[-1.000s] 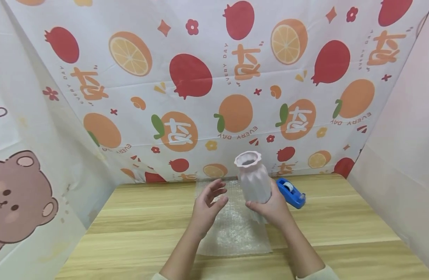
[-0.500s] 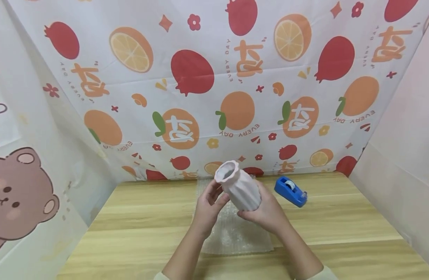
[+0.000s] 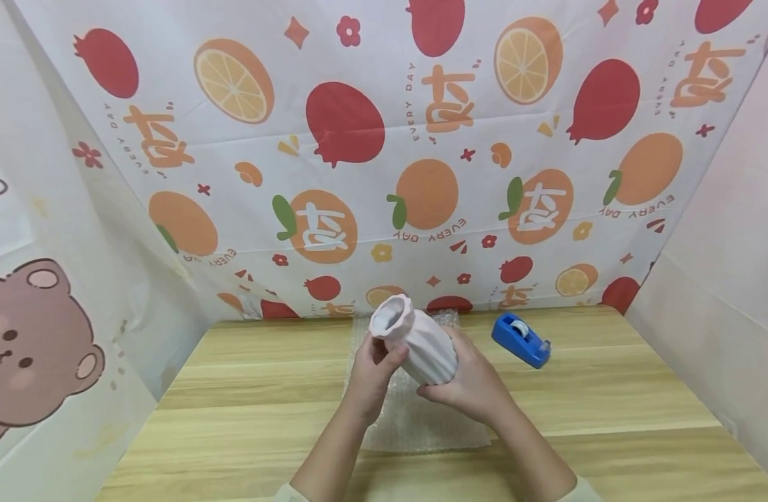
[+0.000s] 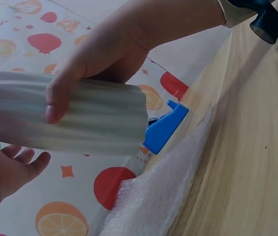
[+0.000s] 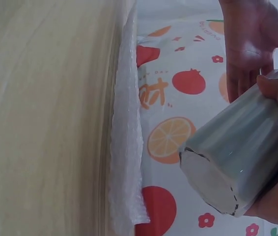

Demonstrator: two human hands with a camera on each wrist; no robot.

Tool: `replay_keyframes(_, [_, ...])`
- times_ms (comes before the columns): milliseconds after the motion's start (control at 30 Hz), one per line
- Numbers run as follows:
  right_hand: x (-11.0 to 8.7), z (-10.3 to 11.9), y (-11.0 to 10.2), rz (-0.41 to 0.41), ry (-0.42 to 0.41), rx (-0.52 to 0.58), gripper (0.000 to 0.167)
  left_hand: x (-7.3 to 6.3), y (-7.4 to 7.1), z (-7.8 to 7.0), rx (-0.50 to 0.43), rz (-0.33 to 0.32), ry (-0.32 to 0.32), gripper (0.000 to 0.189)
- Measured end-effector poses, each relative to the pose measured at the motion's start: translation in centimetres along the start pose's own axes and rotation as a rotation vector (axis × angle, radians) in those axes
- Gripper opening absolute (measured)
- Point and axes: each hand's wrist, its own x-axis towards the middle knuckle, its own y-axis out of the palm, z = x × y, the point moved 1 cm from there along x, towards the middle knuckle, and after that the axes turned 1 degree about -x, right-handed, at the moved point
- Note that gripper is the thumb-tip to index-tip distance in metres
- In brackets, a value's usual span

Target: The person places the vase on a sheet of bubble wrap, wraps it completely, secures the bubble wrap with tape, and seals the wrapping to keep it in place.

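A pale ribbed vase (image 3: 429, 352) with a scalloped rim is held tilted above the table, its mouth toward the upper left in the head view. My right hand (image 3: 474, 383) grips its lower body, with the thumb on the near side. At the neck, my left hand (image 3: 368, 390) holds it between the thumb in front and the fingers behind, which the vase partly hides. The flat base of the vase (image 5: 212, 184) shows in the right wrist view. Beneath both hands a sheet of bubble wrap (image 3: 421, 429) lies on the table.
A blue tape dispenser (image 3: 520, 340) stands right of the bubble wrap on the wooden table (image 3: 258, 390). Behind the table hangs a fruit-print cloth (image 3: 365, 56). Pale coverings flank both sides, the left one bearing a bear print (image 3: 35, 348).
The vase went from nearly upright to tilted, its mouth swinging left and toward me. My left hand, apart from it before, came to its neck. My right hand moved left with it.
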Motion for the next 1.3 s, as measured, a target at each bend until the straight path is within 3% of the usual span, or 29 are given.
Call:
replay_keyframes(200, [-0.2, 0.4, 0.5, 0.027, -0.058, -0.094, 0.092, 0.0, 0.2, 0.1, -0.166, -0.031, -0.011, 0.059])
replay_keyframes(333, [-0.4, 0.6, 0.7, 0.033, -0.056, -0.130, 0.093, 0.0, 0.4, 0.1, -0.261, -0.079, -0.003, 0.049])
replay_keyframes(567, [-0.3, 0.8, 0.4, 0.081, -0.011, -0.101, 0.099, 0.0, 0.7, -0.1, -0.303, -0.157, 0.001, 0.039])
replay_keyframes(733, [-0.1, 0.8, -0.4, 0.147, 0.027, -0.070, 0.089, 0.2, 0.3, -0.3, -0.328, -0.196, 0.010, 0.034])
replay_keyframes(867, [-0.1, 0.2, -1.5, 0.138, 0.056, -0.058, 0.071, 0.5, -0.3, -0.5, -0.402, -0.253, 0.013, 0.029])
replay_keyframes(967, [0.2, -0.6, -2.3, 0.102, 0.100, 0.009, 0.059, 0.6, -0.8, -0.7, -0.458, -0.290, 0.028, 0.027])
replay_keyframes(1100, [0.7, -1.9, -2.6, 0.060, 0.209, 0.198, 0.052, 0.6, -1.2, -1.2, -0.508, -0.309, 0.060, 0.027])
replay_keyframes(1200, [1.0, -2.5, -2.3, 0.089, 0.307, 0.371, 0.054, 0.5, -1.4, -1.4, -0.537, -0.316, 0.064, 0.027])
replay_keyframes(1300, [1.0, -2.7, -1.8, 0.172, 0.377, 0.543, 0.058, 0.5, -1.3, -1.4, -0.556, -0.314, 0.056, 0.026])
